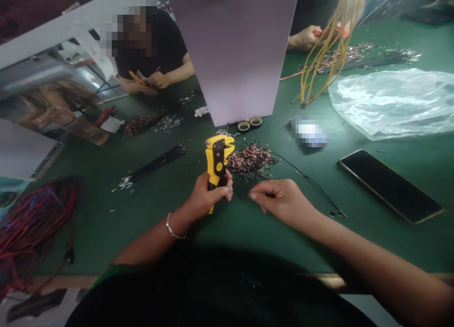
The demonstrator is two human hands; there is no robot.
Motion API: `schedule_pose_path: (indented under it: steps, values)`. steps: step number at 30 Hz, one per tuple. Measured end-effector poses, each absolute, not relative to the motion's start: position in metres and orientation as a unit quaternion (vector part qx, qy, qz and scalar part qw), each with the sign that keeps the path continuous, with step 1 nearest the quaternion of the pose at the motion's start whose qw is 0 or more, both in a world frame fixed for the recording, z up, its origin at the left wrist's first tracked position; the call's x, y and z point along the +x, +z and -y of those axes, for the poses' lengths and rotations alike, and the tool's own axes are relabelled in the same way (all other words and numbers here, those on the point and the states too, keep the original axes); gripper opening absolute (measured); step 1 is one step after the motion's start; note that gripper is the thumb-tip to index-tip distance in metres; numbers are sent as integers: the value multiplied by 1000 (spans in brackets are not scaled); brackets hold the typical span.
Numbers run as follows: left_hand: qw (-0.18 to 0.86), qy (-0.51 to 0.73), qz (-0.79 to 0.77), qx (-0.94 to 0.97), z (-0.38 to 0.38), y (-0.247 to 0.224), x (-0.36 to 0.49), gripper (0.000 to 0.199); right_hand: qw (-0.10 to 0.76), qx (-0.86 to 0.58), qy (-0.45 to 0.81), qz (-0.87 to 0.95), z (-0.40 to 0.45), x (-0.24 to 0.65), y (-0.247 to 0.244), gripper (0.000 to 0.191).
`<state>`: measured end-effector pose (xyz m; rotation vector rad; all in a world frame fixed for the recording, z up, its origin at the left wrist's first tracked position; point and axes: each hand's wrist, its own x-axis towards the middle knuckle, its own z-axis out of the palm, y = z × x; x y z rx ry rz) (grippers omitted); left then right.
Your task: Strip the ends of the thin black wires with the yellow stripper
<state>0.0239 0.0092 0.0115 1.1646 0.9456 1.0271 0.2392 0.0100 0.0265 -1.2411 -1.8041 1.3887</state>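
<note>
A yellow and black wire stripper (219, 161) stands upright in my left hand (205, 194), the fingers wrapped round its handles. To its right, my right hand (280, 199) is closed in a pinch, thumb against forefinger; whatever it grips is too small to make out. Just beyond both hands lies a pile of short wire pieces (251, 159) with copper-coloured ends. One thin dark wire (305, 173) runs from that heap toward the right. A bundle of black wires (156, 166) with pale tips rests left of the stripper.
Two tape rolls (249, 124) sit below a pale upright panel (241, 52). On the right are a phone (390, 185), a blurred-out small item (308, 132) and a clear plastic bag (393, 102). Red and blue cables (39, 223) lie left. Co-workers' hands (158, 81) work across the green table (142, 218).
</note>
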Motion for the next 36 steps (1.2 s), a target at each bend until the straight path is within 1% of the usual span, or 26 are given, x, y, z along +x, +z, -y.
schedule_pose_path:
  steps: [8, 13, 15, 19, 24, 30, 36]
  values:
    - [608, 445, -426, 501, -15, 12, 20, 25, 292, -464, 511, 662, -12, 241, 28, 22]
    - [594, 470, -427, 493, -22, 15, 11, 27, 342, -494, 482, 638, -18, 247, 35, 23]
    - [603, 460, -419, 499, -24, 18, 9, 28, 360, -509, 469, 626, -19, 249, 37, 24]
    - [639, 438, -380, 505, -26, 20, 9, 31, 373, -530, 440, 622, -18, 248, 36, 24]
    - [716, 421, -314, 461, -24, 18, 10, 37, 374, -538, 404, 638, -18, 247, 35, 27]
    - [788, 374, -265, 411, -23, 21, 11, 41, 363, -538, 430, 627, -21, 248, 36, 31]
    - [820, 338, -249, 390, -24, 21, 11, 50, 356, -540, 436, 626, -23, 249, 32, 27]
